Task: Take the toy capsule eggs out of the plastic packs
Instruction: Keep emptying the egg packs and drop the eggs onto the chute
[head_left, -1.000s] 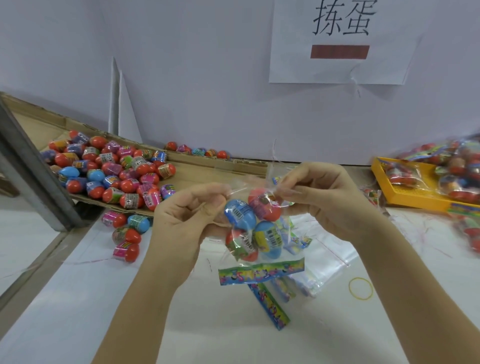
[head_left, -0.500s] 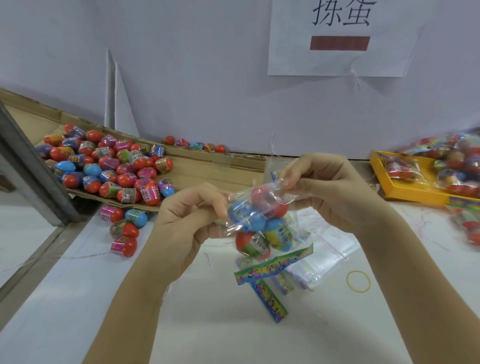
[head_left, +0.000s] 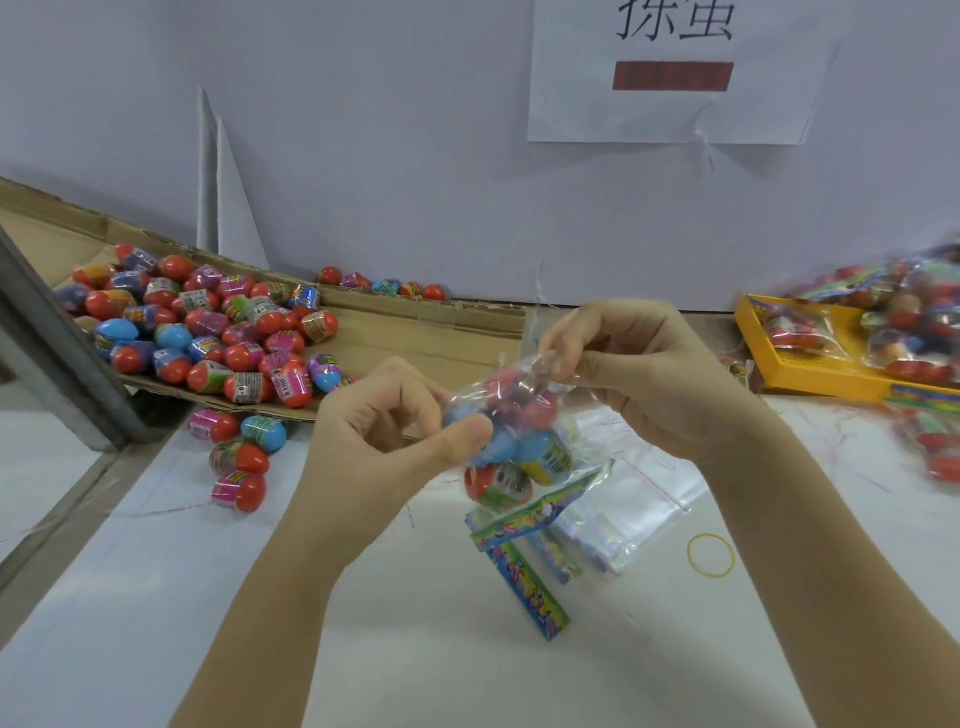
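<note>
A clear plastic pack (head_left: 519, 441) with several blue and red capsule eggs hangs above the table centre, its printed header card at the bottom. My left hand (head_left: 384, 436) pinches the pack's left side between thumb and fingers. My right hand (head_left: 634, 374) pinches the pack's top edge. A heap of loose capsule eggs (head_left: 208, 327) lies on a cardboard sheet (head_left: 415, 332) at the left, and three more eggs (head_left: 239, 457) lie on the table in front of it.
Empty plastic packs (head_left: 623, 519) and a loose header card (head_left: 530, 592) lie under my hands. A yellow rubber band (head_left: 711, 555) lies to the right. A yellow tray (head_left: 810, 384) of full packs stands far right. A metal post (head_left: 62, 343) slants at the left.
My left hand has shifted its pinch from the pack's top down onto its left side. The pack has tilted and moved slightly right. The right hand keeps its hold.
</note>
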